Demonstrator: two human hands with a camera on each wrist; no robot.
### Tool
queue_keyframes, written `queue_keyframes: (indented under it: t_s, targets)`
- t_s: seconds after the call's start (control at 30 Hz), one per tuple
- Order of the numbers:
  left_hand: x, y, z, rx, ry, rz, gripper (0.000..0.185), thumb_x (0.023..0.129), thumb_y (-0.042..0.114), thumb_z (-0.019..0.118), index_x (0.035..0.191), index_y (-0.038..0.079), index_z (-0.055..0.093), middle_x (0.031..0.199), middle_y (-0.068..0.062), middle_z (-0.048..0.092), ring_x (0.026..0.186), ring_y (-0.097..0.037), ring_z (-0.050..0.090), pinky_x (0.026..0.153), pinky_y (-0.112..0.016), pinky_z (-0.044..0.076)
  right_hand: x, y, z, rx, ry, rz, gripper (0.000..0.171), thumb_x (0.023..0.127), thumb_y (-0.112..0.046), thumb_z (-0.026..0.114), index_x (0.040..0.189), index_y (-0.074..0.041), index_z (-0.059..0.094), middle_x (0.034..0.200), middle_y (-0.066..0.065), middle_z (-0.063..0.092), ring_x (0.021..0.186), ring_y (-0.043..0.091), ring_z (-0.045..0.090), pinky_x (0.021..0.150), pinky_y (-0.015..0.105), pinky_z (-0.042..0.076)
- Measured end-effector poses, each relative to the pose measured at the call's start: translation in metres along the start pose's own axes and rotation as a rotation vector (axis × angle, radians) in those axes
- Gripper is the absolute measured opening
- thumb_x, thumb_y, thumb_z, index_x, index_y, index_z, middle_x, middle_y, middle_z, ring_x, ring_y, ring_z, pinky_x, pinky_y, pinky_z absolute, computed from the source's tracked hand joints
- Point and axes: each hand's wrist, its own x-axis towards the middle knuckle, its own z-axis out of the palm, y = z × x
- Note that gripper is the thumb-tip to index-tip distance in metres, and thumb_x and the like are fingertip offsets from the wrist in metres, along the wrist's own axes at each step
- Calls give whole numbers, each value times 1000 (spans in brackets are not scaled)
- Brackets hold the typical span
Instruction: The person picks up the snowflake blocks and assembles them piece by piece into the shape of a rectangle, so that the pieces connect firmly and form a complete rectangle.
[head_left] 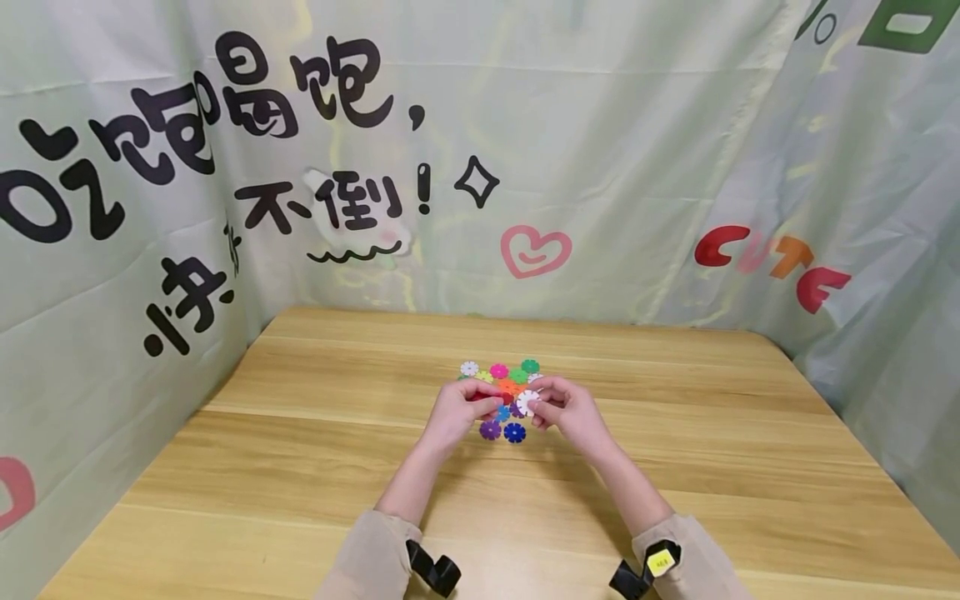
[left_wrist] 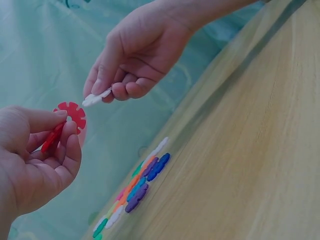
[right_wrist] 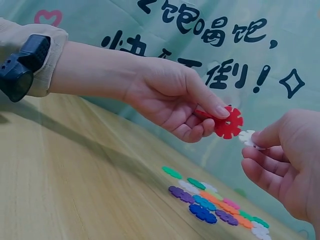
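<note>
My left hand (head_left: 467, 404) pinches two joined red snowflake discs (right_wrist: 227, 122), seen also as red discs (left_wrist: 70, 119) in the left wrist view, a little above the table. My right hand (head_left: 558, 408) pinches a white snowflake disc (head_left: 527, 402) between thumb and fingers; the white disc (left_wrist: 96, 98) is edge-on there, and the white disc (right_wrist: 246, 137) sits just right of the red one, a small gap between them. Below both hands lies a pile of coloured discs (head_left: 504, 379), with a purple disc (head_left: 490, 430) and a blue disc (head_left: 514, 432) nearest me.
The wooden table (head_left: 300, 467) is walled on three sides by a pale green printed cloth (head_left: 600, 167). The flat discs (right_wrist: 210, 202) lie in a row near the table's middle. Black straps sit on both wrists (head_left: 435, 571).
</note>
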Motion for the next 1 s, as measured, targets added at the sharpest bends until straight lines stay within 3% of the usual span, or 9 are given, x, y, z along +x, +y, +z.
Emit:
queue_keyframes:
  t_s: [0.23,0.4,0.7,1.0]
  targets:
    - [1,-3,0,26,-26,-5,15,82,0,66,95,-9,66,79,-17,66,65,-12,59,73,-44,54,-1,1,1,-20,-47,-18,26,85,5,61,110,11,56,75,10,59,62,19,59,61,36,55]
    - [0,-1,0,49,-34,15,13,81,0,66,92,-8,66,70,-3,64,65,-14,59,71,-43,54,-1,1,1,-21,-53,-18,28,86,5,59,113,11,55,75,10,58,62,17,59,62,39,55]
    - [-1,2,2,99,-54,19,9,82,1,67,89,-2,69,75,-5,65,67,-13,59,73,-47,53,-3,0,-1,31,-59,17,29,87,6,57,115,13,54,74,7,58,62,14,57,61,33,55]
    - [-4,2,4,98,-85,75,9,82,0,67,90,-3,70,82,-10,68,74,-16,63,75,-45,53,-5,-2,-1,48,-93,3,28,86,7,56,113,14,54,74,7,57,61,14,57,60,30,55]
